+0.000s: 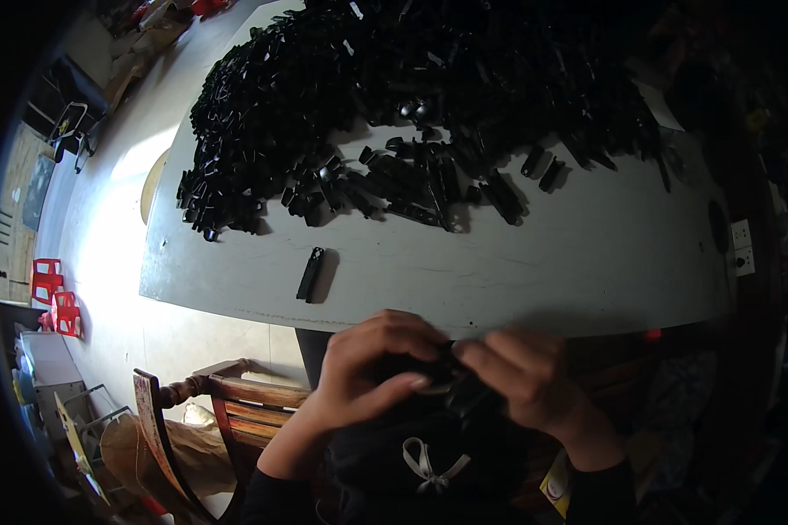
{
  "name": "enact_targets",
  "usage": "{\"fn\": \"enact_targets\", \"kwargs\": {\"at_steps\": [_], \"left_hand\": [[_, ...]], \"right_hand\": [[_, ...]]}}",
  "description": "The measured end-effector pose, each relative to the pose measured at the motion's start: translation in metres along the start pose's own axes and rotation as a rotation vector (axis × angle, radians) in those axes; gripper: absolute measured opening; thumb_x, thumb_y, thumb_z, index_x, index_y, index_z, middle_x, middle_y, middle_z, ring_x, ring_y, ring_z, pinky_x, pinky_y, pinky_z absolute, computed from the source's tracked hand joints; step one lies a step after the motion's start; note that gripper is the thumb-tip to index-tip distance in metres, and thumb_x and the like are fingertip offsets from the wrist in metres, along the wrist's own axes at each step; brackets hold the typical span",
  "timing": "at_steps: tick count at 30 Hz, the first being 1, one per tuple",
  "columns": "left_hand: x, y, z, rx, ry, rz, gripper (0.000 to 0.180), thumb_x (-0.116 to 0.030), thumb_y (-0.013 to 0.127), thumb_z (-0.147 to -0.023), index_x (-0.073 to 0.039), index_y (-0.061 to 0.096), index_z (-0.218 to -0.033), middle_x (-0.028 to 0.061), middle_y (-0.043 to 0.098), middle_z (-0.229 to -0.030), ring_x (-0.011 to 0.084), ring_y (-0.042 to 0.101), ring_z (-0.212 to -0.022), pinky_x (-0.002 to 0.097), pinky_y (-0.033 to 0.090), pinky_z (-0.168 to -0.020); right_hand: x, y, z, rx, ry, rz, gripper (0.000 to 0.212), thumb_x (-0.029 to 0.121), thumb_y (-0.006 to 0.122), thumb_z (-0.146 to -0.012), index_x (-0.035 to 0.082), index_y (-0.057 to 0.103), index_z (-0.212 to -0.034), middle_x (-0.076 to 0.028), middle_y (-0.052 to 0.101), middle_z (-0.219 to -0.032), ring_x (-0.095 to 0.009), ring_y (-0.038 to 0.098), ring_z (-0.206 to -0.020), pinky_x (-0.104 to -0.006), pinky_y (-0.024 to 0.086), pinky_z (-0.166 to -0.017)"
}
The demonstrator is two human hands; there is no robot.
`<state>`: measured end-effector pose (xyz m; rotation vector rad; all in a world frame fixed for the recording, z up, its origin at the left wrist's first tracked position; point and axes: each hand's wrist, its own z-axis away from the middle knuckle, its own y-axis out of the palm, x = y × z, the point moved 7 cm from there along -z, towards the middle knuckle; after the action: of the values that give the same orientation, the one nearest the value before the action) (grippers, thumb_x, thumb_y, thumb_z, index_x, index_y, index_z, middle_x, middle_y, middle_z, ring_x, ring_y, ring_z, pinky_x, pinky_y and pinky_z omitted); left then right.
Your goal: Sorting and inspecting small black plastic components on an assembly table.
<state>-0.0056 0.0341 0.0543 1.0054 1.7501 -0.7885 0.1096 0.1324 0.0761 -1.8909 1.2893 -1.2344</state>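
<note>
A dark piece (468,398) is held between the two hands, low in front of the body, just past the near edge of the table (411,284). By the left hand (372,363) it is pinched: the fingers are bent over the top and the thumb is set below. The fingers of the right hand (525,376) are curled in against the other side, but they are blurred, and with the thumb hidden, it cannot be told whether they are pinching. The shape of the piece cannot be made out well either.

For good work, the piece is best kept snug in the left hand while small, soft pushes are made with the right. Hard squeezing is best left out, as thin parts could be bent. If the hands are held over the table, a dropped piece could be caught by it.

Near the left hand, one black clip (310,276) is laid alone on the table, close to the edge, so it could be bumped by a sleeve. More room is found on the right, where the near part is bare. Farther off, loose black pieces (503,197) are scattered, and the back is filled by a big black heap (280,114). At the left, below the table, a wooden chair (263,394) is seen.
</note>
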Motion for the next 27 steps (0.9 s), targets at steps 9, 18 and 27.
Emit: {"fn": "enact_targets", "kwargs": {"at_steps": [9,18,27], "left_hand": [[-0.003,0.052,-0.003,0.197,-0.047,0.312,0.056,-0.036,0.034,-0.102,0.007,0.066,-0.086,0.0226,0.068,-0.093,0.0369,0.066,-0.092,0.0430,0.051,-0.087],[0.040,0.032,-0.090,-0.036,0.255,-0.528,0.017,-0.015,0.055,-0.089,0.000,0.063,-0.091,0.0125,0.065,-0.107,0.0295,0.062,-0.099,0.0386,0.048,-0.086],[0.078,0.050,-0.127,0.233,0.382,-1.222,0.013,-0.008,0.058,-0.071,-0.007,0.064,-0.083,0.0051,0.060,-0.085,0.0210,0.057,-0.090,0.0316,0.045,-0.085]], "right_hand": [[0.026,0.011,0.016,-0.048,-0.111,-0.174,0.016,0.006,0.066,-0.076,0.002,0.070,-0.092,-0.012,0.065,-0.096,-0.020,0.066,-0.070,-0.0275,0.053,-0.053],[-0.099,-0.017,0.013,-0.026,0.352,-0.128,0.029,-0.001,0.061,-0.069,0.002,0.052,-0.096,-0.015,0.058,-0.088,-0.036,0.061,-0.087,-0.0410,0.047,-0.074],[-0.225,-0.029,-0.023,0.071,0.385,0.483,0.040,-0.015,0.063,-0.066,0.004,0.062,-0.101,-0.010,0.060,-0.094,-0.030,0.062,-0.088,-0.0398,0.052,-0.074]]}}
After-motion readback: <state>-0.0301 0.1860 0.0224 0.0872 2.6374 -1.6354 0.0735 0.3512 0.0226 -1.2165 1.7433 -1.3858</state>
